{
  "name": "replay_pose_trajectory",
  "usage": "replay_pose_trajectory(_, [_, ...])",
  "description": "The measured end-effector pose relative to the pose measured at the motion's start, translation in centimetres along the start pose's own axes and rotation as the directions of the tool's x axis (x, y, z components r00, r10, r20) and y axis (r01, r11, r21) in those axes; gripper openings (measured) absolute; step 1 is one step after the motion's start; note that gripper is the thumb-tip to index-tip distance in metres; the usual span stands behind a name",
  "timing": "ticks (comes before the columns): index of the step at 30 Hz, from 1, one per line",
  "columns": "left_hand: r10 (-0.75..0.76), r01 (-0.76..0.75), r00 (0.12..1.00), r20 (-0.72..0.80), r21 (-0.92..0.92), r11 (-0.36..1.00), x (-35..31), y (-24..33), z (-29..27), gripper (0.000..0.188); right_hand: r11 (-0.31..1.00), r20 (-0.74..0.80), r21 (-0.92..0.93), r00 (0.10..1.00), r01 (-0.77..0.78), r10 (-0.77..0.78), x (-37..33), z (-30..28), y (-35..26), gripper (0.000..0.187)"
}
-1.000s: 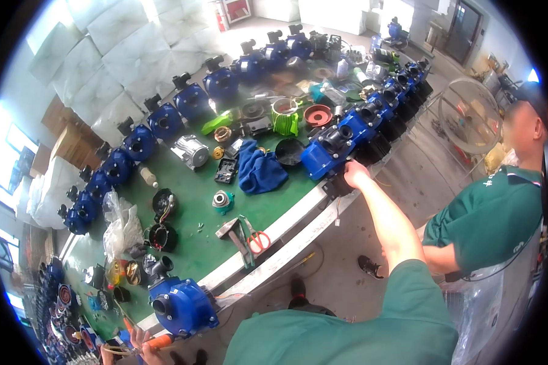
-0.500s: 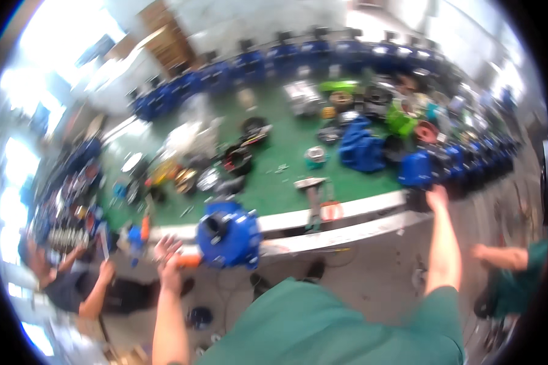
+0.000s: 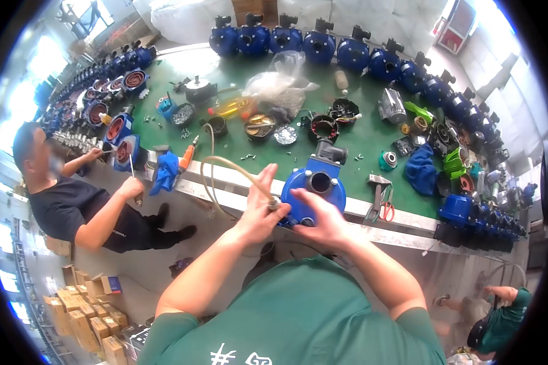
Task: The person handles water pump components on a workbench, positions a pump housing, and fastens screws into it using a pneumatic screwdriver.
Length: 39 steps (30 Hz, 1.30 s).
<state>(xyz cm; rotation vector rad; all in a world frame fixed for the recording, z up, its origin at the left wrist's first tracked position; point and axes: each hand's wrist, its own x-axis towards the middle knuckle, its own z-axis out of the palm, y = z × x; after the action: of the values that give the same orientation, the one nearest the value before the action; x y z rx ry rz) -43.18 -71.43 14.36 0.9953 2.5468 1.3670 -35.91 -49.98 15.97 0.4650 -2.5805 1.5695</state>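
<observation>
A blue pump housing (image 3: 297, 185) with a round dark port and a black elbow fitting (image 3: 330, 152) stands at the table's front edge. Left of it, my left hand (image 3: 259, 216) is closed round the metal-tipped end of a beige hose (image 3: 240, 168), which loops away to the left. My right hand (image 3: 324, 224) is open, fingers stretched out over the housing's near side; the fingertips overlap the housing, and I cannot tell whether they press on it.
A green-topped table (image 3: 237, 143) carries bowls of small parts, a plastic bag (image 3: 280, 85) and a blue cloth (image 3: 421, 170). A hammer (image 3: 379, 191) and red-handled scissors (image 3: 388, 210) lie right. Blue pumps (image 3: 319, 45) line the back. A co-worker (image 3: 82, 194) stands left.
My right hand has come from the blue pumps at the right to the housing before me. My left hand, earlier open beside the housing, now grips the hose end. The view has turned.
</observation>
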Motion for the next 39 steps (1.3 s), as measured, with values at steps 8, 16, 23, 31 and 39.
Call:
replay_pose_trajectory(8, [0.142, -0.076, 0.975, 0.169, -0.347, 0.935, 1.6, -0.5, -2.4, 0.089, 0.919, 0.041, 0.302, 0.966, -0.254, 0.254, 3.0, 7.9, 3.8, 0.041])
replay_pose_trajectory(16, [-0.438, 0.482, 0.866, 0.241, -0.639, 0.600, -3.1, -15.0, 6.9, 0.057, 0.870, -0.168, 0.289, 0.874, -0.399, 0.457, 2.4, 10.4, 1.3, 0.031])
replay_pose_trajectory(23, [-0.433, 0.801, 0.569, 0.699, -0.590, 0.099, -4.3, -15.0, 9.3, 0.039, 0.885, -0.184, 0.269, 0.882, -0.379, 0.433, 1.6, 10.4, 2.1, 0.036])
replay_pose_trajectory(31, [-0.424, 0.415, 0.898, 0.118, -0.551, 0.724, 0.7, -15.7, 9.9, 0.034, 0.930, -0.471, 0.358, 0.843, -0.086, 0.259, 9.3, 4.6, 0.7, 0.043])
replay_pose_trajectory(39, [-0.008, 0.013, 1.000, 0.027, -0.203, 0.979, 9.0, -13.7, 8.0, 0.040, 0.871, -0.454, 0.422, 0.772, -0.253, 0.445, 12.7, 2.1, 7.2, 0.043])
